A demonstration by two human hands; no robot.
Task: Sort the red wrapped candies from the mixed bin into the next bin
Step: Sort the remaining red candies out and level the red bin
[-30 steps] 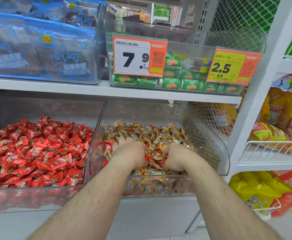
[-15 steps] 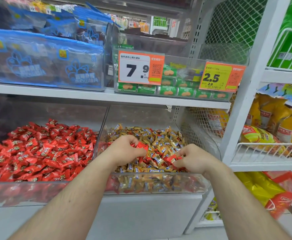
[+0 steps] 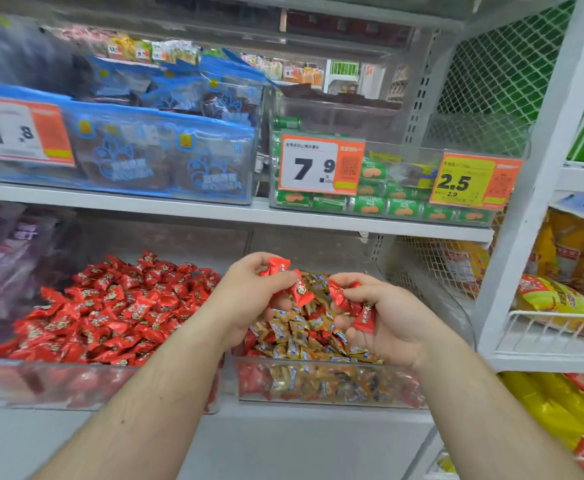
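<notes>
1. Holding both hands above the mixed bin [image 3: 328, 379], I am using that clear bin on the lower shelf as my landmark; it is carrying mostly gold and blue wrapped candies [image 3: 301, 337], with a few red ones showing among them and against its front wall.
2. I am curling my left hand [image 3: 249, 299] over the left half of the mixed bin, its fingers [image 3: 249, 263] gripping several red wrapped candies [image 3: 276, 266]; one is sticking out above the fingertips and another is poking out below the thumb.
3. I am keeping my right hand [image 3: 391, 317] over the right half of the mixed bin, palm turned toward me, its fingers curled round more red candies, one of which is hanging down across the palm.
4. Both hands are sitting close together, nearly touching at the fingertips, raised clear of the candy heap.
5. I am seeing the next bin [image 3: 93, 379] just left of the mixed bin, touching it side by side, heaped with red candies only.
6. Above the mixed bin, on the upper shelf [image 3: 214, 211], a clear tray of green packets [image 3: 370, 204] is carrying a price tag reading 7.9 [image 3: 318, 166] and a yellow tag reading 2.5 [image 3: 467, 181].
7. Up and left of the mixed bin, blue packets [image 3: 165, 157] are standing in a row.
8. Right of the mixed bin, yellow bags [image 3: 560, 299] are lying in a white wire rack.
</notes>
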